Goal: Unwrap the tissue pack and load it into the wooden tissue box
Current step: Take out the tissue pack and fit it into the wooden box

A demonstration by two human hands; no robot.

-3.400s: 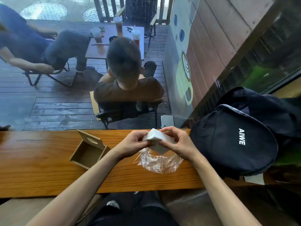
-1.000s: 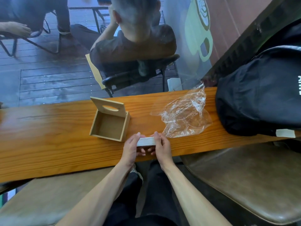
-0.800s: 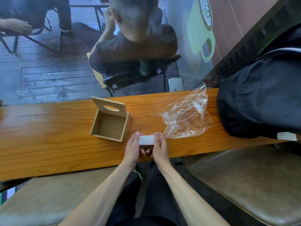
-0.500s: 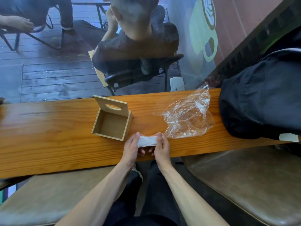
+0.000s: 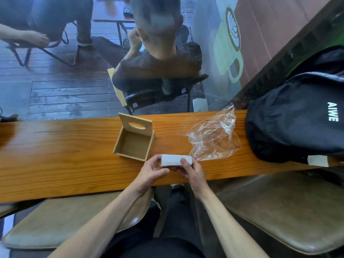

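both hands, left (image 5: 150, 171) and right (image 5: 191, 170), clamped on bare tissue stack (image 5: 175, 160) just near of open wooden box (image 5: 134, 141); empty wrapper (image 5: 212, 140) right, on bench (image 5: 55, 146).

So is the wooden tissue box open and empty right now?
Yes: wooden tissue box has its lid raised and a bare floor; both hands hold the tissue stack outside it.

The long wooden counter (image 5: 55, 155) carries an open wooden tissue box (image 5: 134, 142) just beyond the left hand (image 5: 150, 173), crumpled clear wrapper (image 5: 212, 140) past the right hand (image 5: 191, 170), black backpack (image 5: 297, 118) farther right.
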